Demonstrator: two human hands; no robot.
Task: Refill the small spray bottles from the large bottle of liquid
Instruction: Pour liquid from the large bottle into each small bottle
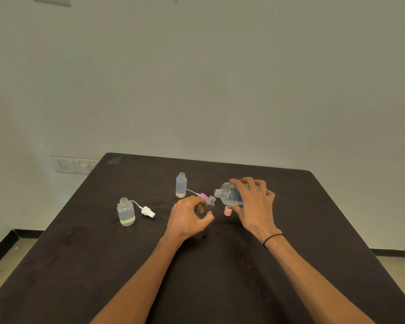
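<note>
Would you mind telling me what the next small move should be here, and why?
Probably tip the large bottle a little further, keeping its open neck over the small bottle. The right hand holds the large bottle tilted, mouth beside the small bottle's opening, while the left hand holds the small bottle angled toward it. No stream is visible between them.

I see the right hand (255, 204) wrapped around the large bottle (230, 195), tipped nearly on its side with its open mouth pointing left at the neck of a small clear bottle (207, 205). The left hand (188, 218) grips that small bottle, tilted toward the big one. A pink cap (227, 210) stands on the dark table (80, 265) just below the large bottle. Further left stand two uncapped bottles (both partly filled): one (181, 185) behind the hands, another (126, 212) beside a white spray head (147, 211).
</note>
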